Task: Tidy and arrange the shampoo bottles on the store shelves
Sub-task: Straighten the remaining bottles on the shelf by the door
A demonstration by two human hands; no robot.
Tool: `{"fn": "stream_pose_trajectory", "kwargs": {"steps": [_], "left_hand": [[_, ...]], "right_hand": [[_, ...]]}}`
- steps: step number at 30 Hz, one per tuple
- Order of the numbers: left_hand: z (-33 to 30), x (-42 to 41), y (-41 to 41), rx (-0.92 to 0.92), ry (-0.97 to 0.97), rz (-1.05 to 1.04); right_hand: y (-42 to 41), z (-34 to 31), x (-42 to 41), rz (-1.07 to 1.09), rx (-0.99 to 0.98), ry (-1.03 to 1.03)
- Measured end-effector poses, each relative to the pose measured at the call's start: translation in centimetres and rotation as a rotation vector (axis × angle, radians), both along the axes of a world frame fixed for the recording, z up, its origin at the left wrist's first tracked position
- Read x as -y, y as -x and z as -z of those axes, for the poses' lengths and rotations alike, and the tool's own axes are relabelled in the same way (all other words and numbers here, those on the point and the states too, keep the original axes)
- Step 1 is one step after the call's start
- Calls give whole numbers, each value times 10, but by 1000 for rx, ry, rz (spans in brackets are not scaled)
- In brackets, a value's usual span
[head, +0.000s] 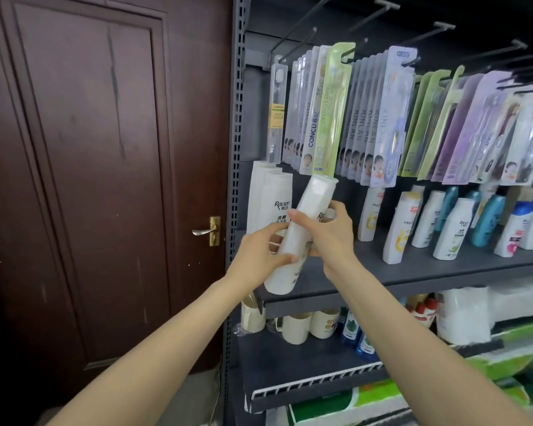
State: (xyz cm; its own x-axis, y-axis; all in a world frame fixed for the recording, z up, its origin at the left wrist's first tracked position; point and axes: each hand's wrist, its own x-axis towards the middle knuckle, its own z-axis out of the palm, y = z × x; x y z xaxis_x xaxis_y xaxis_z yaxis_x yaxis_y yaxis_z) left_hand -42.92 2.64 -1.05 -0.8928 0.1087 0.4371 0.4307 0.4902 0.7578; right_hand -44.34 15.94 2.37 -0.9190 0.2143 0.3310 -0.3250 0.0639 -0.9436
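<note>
Left hand (263, 249) and right hand (326, 232) both have fingers wrapped round one tall white plastic shampoo bottle (293, 238), tilted toward 1 o'clock over the grey metal shelf (382, 269) edge (probably turning its label forward). Matching white bottles (270, 198) stand at 10 o'clock.

White shampoo bottle (293, 238) with dark lettering; dark grey shelf (413, 272); reddish-brown door (90, 149) with a brass handle plate (214, 230); green and lilac toothbrush packs (330, 112); teal bottles (486, 219), perhaps conditioner.
</note>
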Motion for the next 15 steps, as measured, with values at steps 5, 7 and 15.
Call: {"fn": "stream_pose_trajectory", "kwargs": {"steps": [5,7,15], "left_hand": [[10,-3,25,120,-136,33],[15,-1,32,157,-169,46],[20,6,45,229,-142,104]], "right_hand": [[19,-1,-10,-42,2,-240],[25,0,-15,-80,-19,-306],[38,17,-18,-83,-68,-328]]}}
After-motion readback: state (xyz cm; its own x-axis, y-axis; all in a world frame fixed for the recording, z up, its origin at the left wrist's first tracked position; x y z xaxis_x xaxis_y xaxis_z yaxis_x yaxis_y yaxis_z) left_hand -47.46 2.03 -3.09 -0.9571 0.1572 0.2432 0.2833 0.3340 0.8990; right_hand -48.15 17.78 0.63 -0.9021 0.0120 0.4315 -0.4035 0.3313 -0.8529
